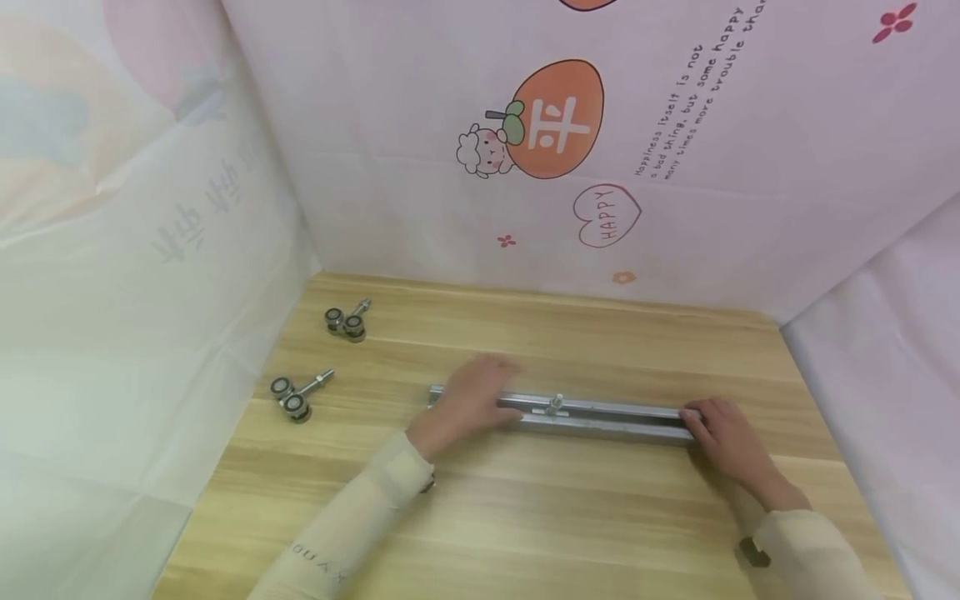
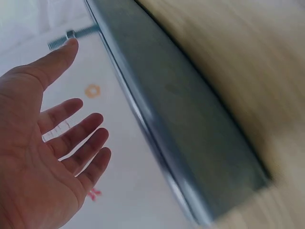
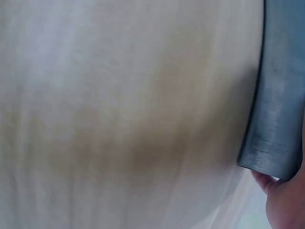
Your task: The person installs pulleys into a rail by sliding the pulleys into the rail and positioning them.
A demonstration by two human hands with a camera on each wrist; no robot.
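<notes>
A grey metal channel rail lies across the wooden table, its slot facing up. From the slot rises a threaded bolt with a nut, standing on a small flat plate. My left hand hovers over the rail's left part, fingers spread and holding nothing; in the left wrist view its thumb appears close to the bolt, though contact cannot be told. My right hand grips the rail's right end. In the right wrist view, fingers wrap that end of the rail, mostly hidden at the frame's edge.
Two loose roller hangers, each with wheels and a threaded bolt, lie on the table's left side: one nearer, one farther back. Printed white cloth walls the table at the back and both sides.
</notes>
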